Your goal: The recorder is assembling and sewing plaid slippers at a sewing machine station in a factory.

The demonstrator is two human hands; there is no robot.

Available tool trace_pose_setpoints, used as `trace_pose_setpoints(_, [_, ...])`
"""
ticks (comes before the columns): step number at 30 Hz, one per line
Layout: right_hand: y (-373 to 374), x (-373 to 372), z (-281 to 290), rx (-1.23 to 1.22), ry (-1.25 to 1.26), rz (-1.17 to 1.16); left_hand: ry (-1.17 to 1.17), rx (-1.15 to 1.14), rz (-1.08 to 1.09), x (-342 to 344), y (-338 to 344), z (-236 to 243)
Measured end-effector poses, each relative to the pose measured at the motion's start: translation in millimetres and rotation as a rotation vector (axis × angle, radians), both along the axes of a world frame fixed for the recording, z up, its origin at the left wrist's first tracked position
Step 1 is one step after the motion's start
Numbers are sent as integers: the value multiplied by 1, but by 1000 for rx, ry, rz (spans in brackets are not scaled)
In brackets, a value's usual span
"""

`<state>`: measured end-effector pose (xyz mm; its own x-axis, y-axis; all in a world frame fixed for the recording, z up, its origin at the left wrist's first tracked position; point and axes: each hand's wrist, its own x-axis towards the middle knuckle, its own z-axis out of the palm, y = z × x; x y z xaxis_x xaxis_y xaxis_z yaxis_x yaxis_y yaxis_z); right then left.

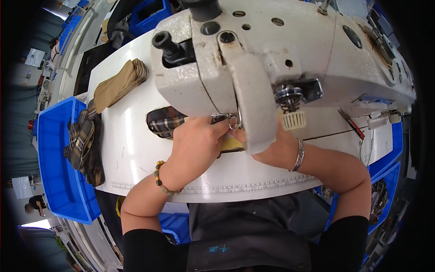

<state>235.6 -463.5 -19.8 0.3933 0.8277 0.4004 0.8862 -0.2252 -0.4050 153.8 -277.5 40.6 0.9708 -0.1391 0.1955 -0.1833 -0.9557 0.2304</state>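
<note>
In the head view, the plaid piece [163, 123] lies flat on the white table [131, 136], partly under the left hand [197, 140], beside the metal presser foot [232, 120] of the sewing machine [290, 54]. Its rounded end points to the left, and its long axis runs roughly from left to right. The checked cloth is dark, with pale lines and a dark edge. Smooth yellow material [232, 144] appears between the hands; I cannot tell if it belongs to the same piece. The left hand rests over the cloth, while the right hand [276, 148] is partly hidden by the machine's white, smooth lever [256, 99]. Whether the fingers of either hand are pinching, I cannot tell.
</note>
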Motion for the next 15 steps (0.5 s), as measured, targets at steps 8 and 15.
trace_pose_setpoints(8, [-4,0,2,-10,23,-7,20,30,1,4,0,-3])
trace_pose_setpoints(15, [-4,1,8,50,8,-12,10,44,17,5,-3,0])
